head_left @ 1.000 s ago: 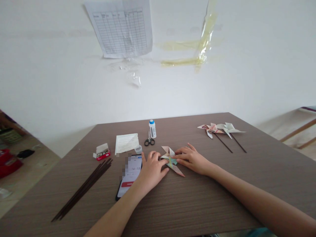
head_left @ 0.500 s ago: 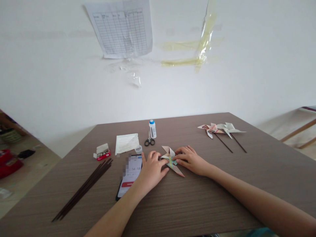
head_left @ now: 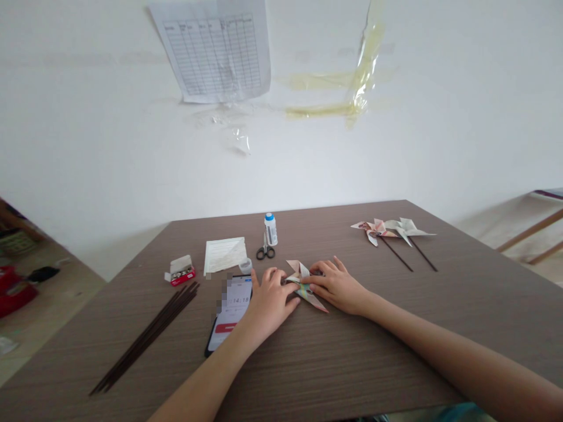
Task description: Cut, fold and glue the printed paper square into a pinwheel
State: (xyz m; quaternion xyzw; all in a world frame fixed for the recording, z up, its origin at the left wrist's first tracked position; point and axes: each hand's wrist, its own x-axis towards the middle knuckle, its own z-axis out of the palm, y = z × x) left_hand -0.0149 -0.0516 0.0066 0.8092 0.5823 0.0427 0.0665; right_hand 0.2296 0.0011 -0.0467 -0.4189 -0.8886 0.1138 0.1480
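A folded paper pinwheel, printed in pale pink and green, lies on the table between my hands, its pointed blades spread. My left hand holds its left side, the index finger and thumb reaching onto the paper. From the right, my right hand presses its fingers onto the middle and right blade. The fingers of both hands cover part of the centre. Left of my left hand, partly under the wrist, is a phone showing a timer.
Dark thin sticks lie at left below a small red box. Beyond my hands are a paper stack, a small clear cup, scissors and a glue bottle. Two finished-looking pinwheels on sticks lie at right.
My right hand's fingers have shifted slightly on the pinwheel, reaching further over its middle. My left hand stays about where it was. The whole view has moved very slightly.
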